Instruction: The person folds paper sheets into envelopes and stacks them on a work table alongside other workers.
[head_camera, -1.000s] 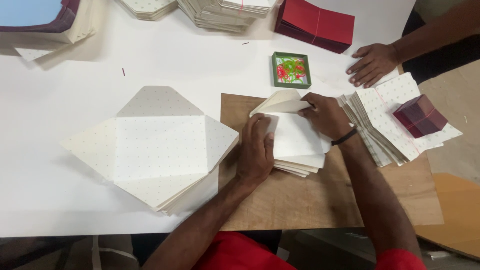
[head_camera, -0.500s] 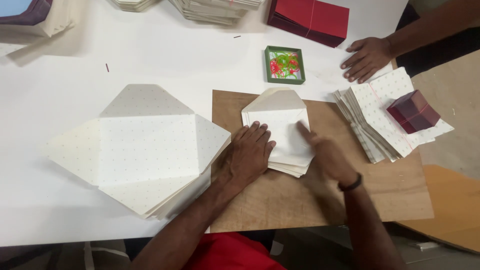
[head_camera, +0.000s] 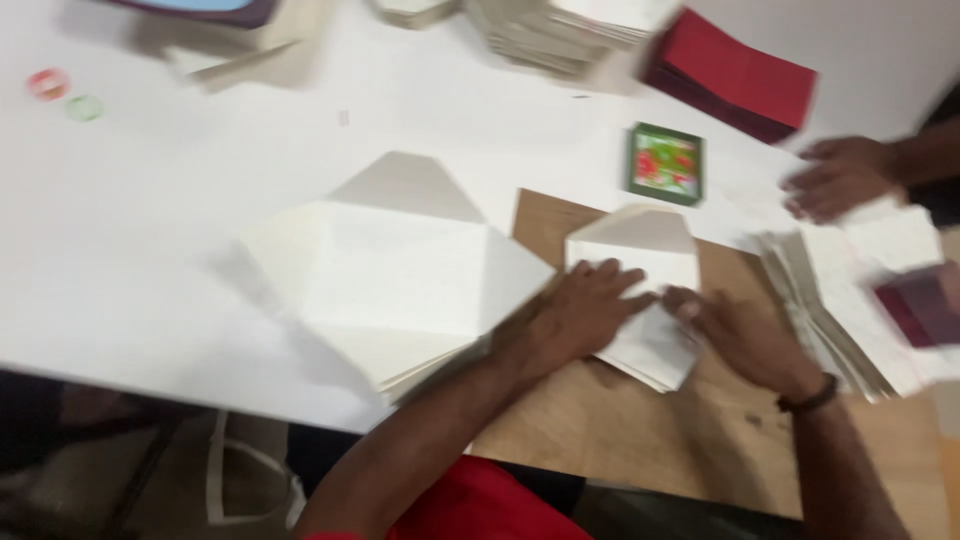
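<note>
Pressing down on a small cream envelope (head_camera: 640, 275), both hands lie flat with nothing gripped: the left hand (head_camera: 580, 315) has its fingers (head_camera: 625, 290) spread apart across the envelope's body, and the right hand (head_camera: 740, 335) rests its fingers together on the lower right corner, the two hands almost touching. The envelope sits with its pointed flap open, on top of a small stack on a brown board (head_camera: 700, 440), which lies on the white counter (head_camera: 150, 270). Just left of the board is a large stack of unfolded cream sheets (head_camera: 390, 280) with flaps out on all sides. Beyond the board stands a green-framed square box (head_camera: 666, 164), and farther back a pile of red envelopes (head_camera: 735, 85). To the right, a fanned stack (head_camera: 850, 300) of cream pieces carries a dark red one (head_camera: 925, 305), and another person's hand (head_camera: 840, 178) rests beside it. The whole view is smeared by motion, so edges and the sheets' pattern are hard to make out; the stacks at the top edge and the far right are cut off. Against half a second ago, the right hand has come down from above the board onto the envelope, while the left hand has stayed put.
</note>
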